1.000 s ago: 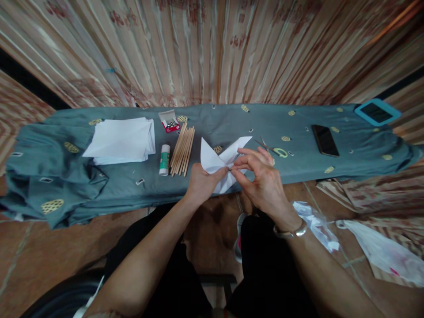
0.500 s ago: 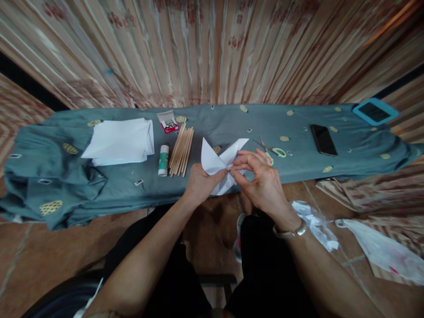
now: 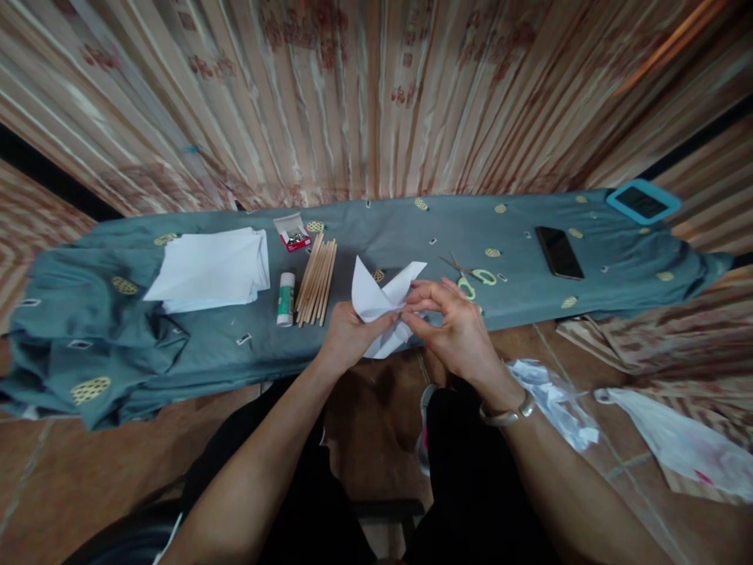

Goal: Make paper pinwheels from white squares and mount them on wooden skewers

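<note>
A white paper pinwheel [image 3: 369, 297] with pointed, folded-in blades is held above the table's front edge. My left hand [image 3: 347, 333] is closed on its left side, with the thumb pressed on its centre. Thumb and forefinger of my right hand [image 3: 450, 322] meet in a pinch at the same centre, and the other fingers curve beside the right blade. What lies between those right fingertips is too small and hidden to make out. Green-handled scissors [image 3: 471, 275] lie just beyond my right hand.
On the cloth-covered table [image 3: 400, 227] are a paper stack [image 3: 209, 267], a glue stick [image 3: 285, 300], several wooden sticks [image 3: 318, 282], an open box of small metal pins [image 3: 292, 233], a phone [image 3: 559, 253] and a blue-framed device [image 3: 644, 201]. Plastic bags [image 3: 676, 435] lie on the floor.
The view has shifted slightly, so the table things sit a little lower and further left. Both hands stay at the pinwheel's centre; the small dark spot seen there earlier is now hidden.
</note>
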The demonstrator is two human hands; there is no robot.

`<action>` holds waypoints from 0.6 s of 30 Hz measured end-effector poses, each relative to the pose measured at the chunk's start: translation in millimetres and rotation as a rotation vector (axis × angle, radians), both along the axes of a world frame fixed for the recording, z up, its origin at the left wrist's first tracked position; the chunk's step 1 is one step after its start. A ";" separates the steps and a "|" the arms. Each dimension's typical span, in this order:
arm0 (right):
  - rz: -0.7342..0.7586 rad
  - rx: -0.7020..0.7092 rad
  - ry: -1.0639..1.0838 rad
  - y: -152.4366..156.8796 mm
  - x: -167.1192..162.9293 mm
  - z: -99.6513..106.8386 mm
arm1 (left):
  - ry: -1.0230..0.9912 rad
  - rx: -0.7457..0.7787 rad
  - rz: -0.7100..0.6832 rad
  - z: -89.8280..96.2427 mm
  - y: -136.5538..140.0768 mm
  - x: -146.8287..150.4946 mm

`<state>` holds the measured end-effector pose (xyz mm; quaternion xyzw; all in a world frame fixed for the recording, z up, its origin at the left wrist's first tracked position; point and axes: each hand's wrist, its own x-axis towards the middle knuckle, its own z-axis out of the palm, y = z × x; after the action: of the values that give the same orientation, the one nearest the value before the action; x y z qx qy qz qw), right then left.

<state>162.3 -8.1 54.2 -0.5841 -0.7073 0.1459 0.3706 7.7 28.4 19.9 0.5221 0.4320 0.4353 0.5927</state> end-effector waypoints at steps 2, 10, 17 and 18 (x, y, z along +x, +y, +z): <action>0.002 -0.003 0.014 0.3 0.1 0.6 | 0.015 0.010 0.005 -0.5 0.5 -0.5; -0.020 0.064 -0.010 -0.9 -3.2 2.0 | 0.008 0.064 0.010 -0.4 3.5 -0.7; -0.024 0.117 -0.039 -1.8 -4.6 -0.6 | -0.020 0.016 0.062 7.2 1.9 1.3; -0.025 0.121 -0.040 -1.7 -4.8 -1.0 | -0.024 0.011 0.057 6.5 2.0 1.3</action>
<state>157.5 -9.8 53.2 -0.5722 -0.7146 0.0866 0.3929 8.9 30.4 26.4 0.5075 0.4371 0.4609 0.5822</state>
